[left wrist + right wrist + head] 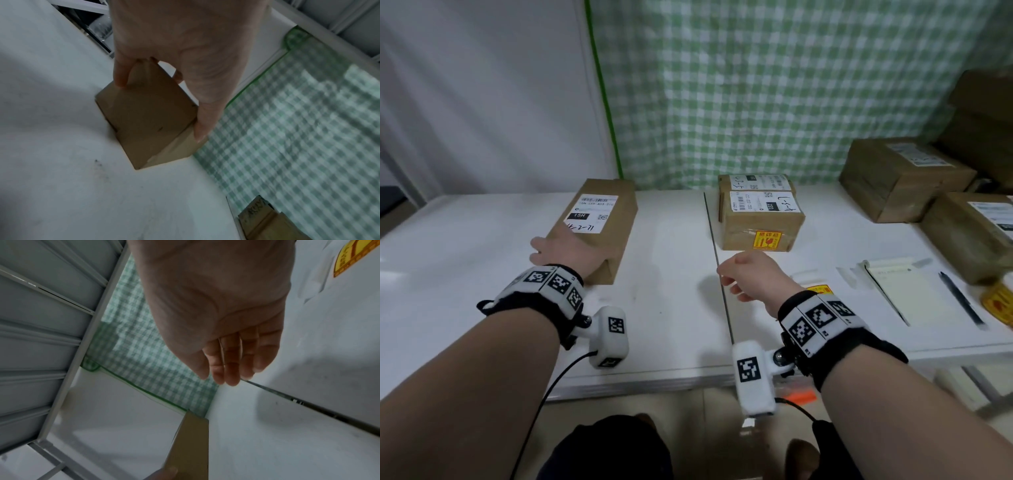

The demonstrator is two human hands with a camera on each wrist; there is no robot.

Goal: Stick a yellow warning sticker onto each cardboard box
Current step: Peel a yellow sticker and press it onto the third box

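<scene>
Nearest, the right hand (748,274) hovers just above the white counter (671,260) at about 5 o'clock of the scene's centre, its fingers (232,363) relaxed, close together and holding nothing; I judge it free to fetch a sticker, since a sheet of yellow warning stickers with red print (818,290) lies just beside its wrist at 3 o'clock. At 9 o'clock of that hand, the left hand (561,251) grips the near end of a long, plain brown cardboard box (602,226), thumb on one side and fingers (205,116) on the other, probably to steady or turn it so a bare face is offered. This box carries a white shipping label with barcode and handwriting on top, and no yellow sticker shows on it. Farther back, at 1 o'clock, a squat brown cardboard box with white labels (760,214) already wears a yellow-and-red sticker on its near face. Well apart, at 2 to 3 o'clock, more brown cardboard boxes (900,178) wait near a notepad (893,284) and a dark pen (959,298); no sticker shows on their visible faces.
</scene>
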